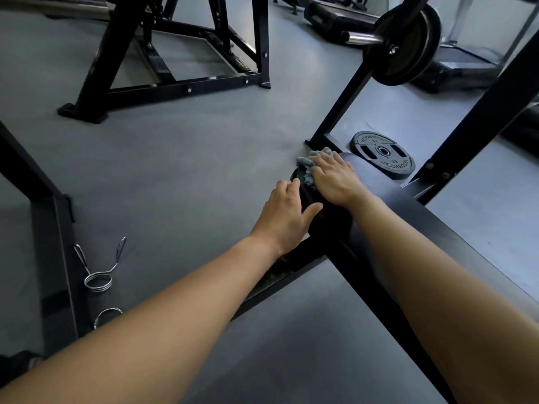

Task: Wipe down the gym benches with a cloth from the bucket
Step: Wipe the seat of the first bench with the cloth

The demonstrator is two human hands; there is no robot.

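1. Cloth, grey-blue shaggy microfibre (306, 166): bunched on the rounded far end of the surface (414, 212), partly under the right hand (332, 177); its fringe shows beyond the fingertips and down the left side.
2. Surface, black padded vinyl gym bench: runs from lower right toward centre on a black steel frame.
3. Right hand: palm down on the cloth, fingers straight and close together, pressing it onto the padding.
4. Left hand (287, 217): just beside the right, at the left edge of the surface's end; thumb lies over the top, fingers bend down the side, gripping the padding's edge.
5. Weight plate, black rubber disc with raised lettering (382, 156): flat on the grey rubber floor (175, 170), just beyond the surface's end.
6. Barbell, chrome sleeve carrying a black disc (405, 45): racked at upper right.
7. Spring collars, two, bare steel wire (97, 275): on the floor at left, well apart from both hands.
8. Rack frame, black steel tube (186, 90): standing on the floor at upper left.
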